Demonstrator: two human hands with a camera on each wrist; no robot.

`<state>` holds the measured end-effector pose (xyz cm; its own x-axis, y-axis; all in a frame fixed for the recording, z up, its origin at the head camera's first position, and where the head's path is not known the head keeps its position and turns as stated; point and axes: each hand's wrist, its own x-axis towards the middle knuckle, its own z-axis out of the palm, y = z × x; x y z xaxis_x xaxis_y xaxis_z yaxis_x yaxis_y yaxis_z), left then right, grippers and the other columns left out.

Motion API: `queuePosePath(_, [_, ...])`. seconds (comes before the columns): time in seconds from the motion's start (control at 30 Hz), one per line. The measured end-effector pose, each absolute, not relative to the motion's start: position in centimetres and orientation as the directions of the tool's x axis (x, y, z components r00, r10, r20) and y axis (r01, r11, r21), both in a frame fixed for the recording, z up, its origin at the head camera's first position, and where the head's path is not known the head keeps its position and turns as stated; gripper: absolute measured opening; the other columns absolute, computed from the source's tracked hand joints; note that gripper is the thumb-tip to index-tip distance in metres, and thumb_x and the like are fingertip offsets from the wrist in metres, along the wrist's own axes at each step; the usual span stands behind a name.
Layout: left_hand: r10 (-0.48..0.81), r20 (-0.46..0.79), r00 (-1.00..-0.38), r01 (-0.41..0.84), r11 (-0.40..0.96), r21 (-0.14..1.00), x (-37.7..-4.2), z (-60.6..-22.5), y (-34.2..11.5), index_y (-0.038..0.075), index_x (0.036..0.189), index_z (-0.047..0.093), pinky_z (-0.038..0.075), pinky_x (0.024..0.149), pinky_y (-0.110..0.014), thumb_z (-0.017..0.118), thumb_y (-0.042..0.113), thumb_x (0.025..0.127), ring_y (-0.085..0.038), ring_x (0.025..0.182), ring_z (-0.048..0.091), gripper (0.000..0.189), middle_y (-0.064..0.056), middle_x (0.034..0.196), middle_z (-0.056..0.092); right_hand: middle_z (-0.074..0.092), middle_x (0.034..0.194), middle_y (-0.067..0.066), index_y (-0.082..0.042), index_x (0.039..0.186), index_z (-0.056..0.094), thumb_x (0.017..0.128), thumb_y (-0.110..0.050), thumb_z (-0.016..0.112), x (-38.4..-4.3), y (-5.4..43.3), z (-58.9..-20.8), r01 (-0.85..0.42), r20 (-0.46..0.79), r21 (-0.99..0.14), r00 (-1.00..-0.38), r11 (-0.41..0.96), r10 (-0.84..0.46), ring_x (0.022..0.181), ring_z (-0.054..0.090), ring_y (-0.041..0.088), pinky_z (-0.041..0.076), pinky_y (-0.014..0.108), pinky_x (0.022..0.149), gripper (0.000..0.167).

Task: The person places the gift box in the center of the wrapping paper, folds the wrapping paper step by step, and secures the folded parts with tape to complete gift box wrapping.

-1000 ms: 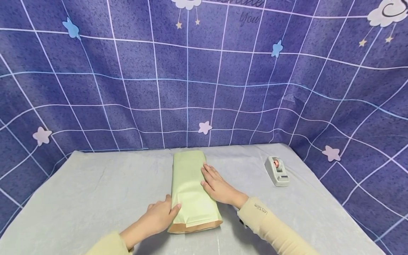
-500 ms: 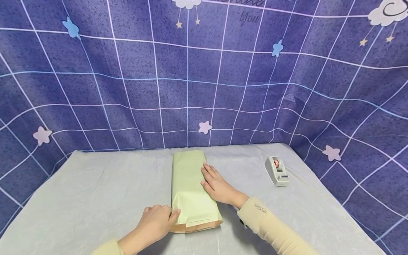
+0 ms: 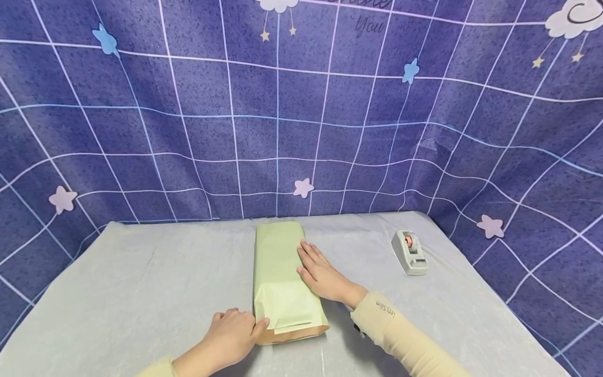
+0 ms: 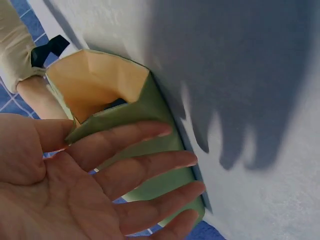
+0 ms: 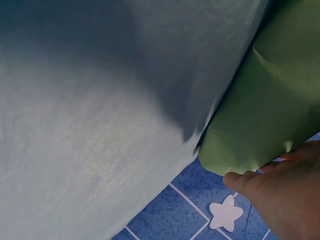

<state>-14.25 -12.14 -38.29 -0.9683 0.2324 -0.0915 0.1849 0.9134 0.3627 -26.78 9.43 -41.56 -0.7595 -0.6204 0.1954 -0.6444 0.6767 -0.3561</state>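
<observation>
A long light-green paper package (image 3: 282, 272) with a brown inner side lies on the grey cloth, its near end gaping. In the left wrist view, its brown opening (image 4: 95, 80) shows something small and dark inside. My left hand (image 3: 231, 335) is at the near left corner, thumb over the top edge. Its fingers (image 4: 145, 170) are fairly straight and spread, along the package's side. On the right side, my right hand (image 3: 325, 272) rests with extended fingers against the top and side of the package. In the right wrist view, part of that hand is cut off by the frame.
A white tape dispenser (image 3: 410, 254) with a pinkish core stands at the right of the cloth-covered table (image 3: 165, 283). Behind and to the right hangs a blue gridded curtain (image 3: 301, 136) with stars and clouds.
My left hand has slid slightly down and toward me along the package's near left corner, its thumb staying on the top edge. My right hand and the package stay practically still.
</observation>
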Motion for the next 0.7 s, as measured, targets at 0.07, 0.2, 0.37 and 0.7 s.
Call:
queuePosePath(0.07, [0.233,-0.095,-0.968,0.185,0.914,0.361,-14.2,-38.1,-12.1,0.015,0.052,0.045,0.037,0.071,-0.053,0.045,0.04,0.093,-0.015,0.063,0.048,0.048,0.003,0.052,0.043,0.008,0.153,0.017,0.002,0.144,0.018,0.1,-0.031,0.026,-26.8,9.4,-41.6,-0.641,0.194,-0.36,-0.763,0.678,-0.617,0.142,0.004,0.027,0.011,0.045,0.114,0.055])
queuePosePath(0.2, [0.213,-0.115,-0.97,0.157,0.915,0.371,-14.6,-37.6,-12.3,0.013,0.057,0.053,0.039,0.071,-0.053,0.041,0.05,0.092,-0.018,0.062,0.052,0.053,0.002,0.055,0.05,0.009,0.153,0.016,0.001,0.144,0.019,0.1,-0.031,0.026,-26.8,9.4,-41.6,-0.633,0.189,-0.364,-0.768,0.683,-0.612,0.142,0.004,0.026,0.01,0.043,0.114,0.055])
queuePosePath(0.37, [0.175,-0.07,-0.982,0.137,0.916,0.377,-16.4,-37.6,-12.9,-0.006,0.115,0.057,0.038,0.081,-0.065,0.031,0.047,0.096,-0.046,0.095,0.058,0.062,-0.028,0.105,0.062,0.008,0.153,0.016,0.001,0.144,0.019,0.1,-0.031,0.027,-26.8,9.4,-41.7,-0.633,0.187,-0.361,-0.769,0.685,-0.612,0.142,0.004,0.025,0.009,0.041,0.115,0.055])
queuePosePath(0.7, [0.193,0.077,-0.978,0.207,0.887,0.413,-21.0,-39.8,-14.1,0.016,0.147,0.019,0.02,0.095,-0.072,0.028,0.041,0.099,-0.058,0.128,0.017,0.055,-0.022,0.149,0.018,0.008,0.153,0.015,0.001,0.144,0.018,0.1,-0.03,0.027,-26.7,9.4,-41.5,-0.632,0.185,-0.386,-0.767,0.672,-0.615,0.142,0.003,0.026,0.01,0.043,0.114,0.055])
